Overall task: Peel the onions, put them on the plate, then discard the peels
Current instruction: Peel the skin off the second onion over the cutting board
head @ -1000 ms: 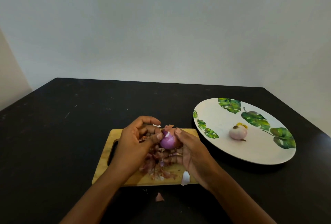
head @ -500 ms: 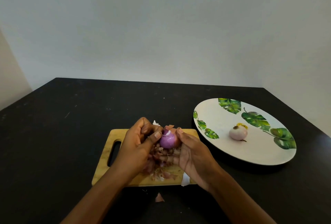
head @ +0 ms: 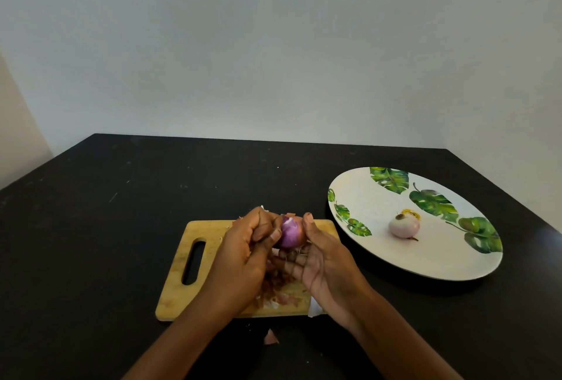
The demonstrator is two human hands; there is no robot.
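A small purple onion (head: 291,234) is held above the wooden cutting board (head: 194,239) between both hands. My right hand (head: 325,261) cups it from the right and below, thumb on top. My left hand (head: 248,245) presses fingers and thumb against its left side, pinching at the skin. A pile of reddish peels (head: 278,290) lies on the board under the hands, partly hidden. To the right, a pale peeled onion (head: 404,226) rests on a white plate (head: 374,261) with green leaf prints.
The black table (head: 121,212) carries everything and meets a plain wall at the back. One loose peel scrap (head: 270,337) lies on the table in front of the board, and a white scrap (head: 314,309) hangs at the board's front right corner.
My left hand has curled tighter and slid against the onion's left side. The onion has turned slightly, showing more purple surface. The plate and its onion stay put.
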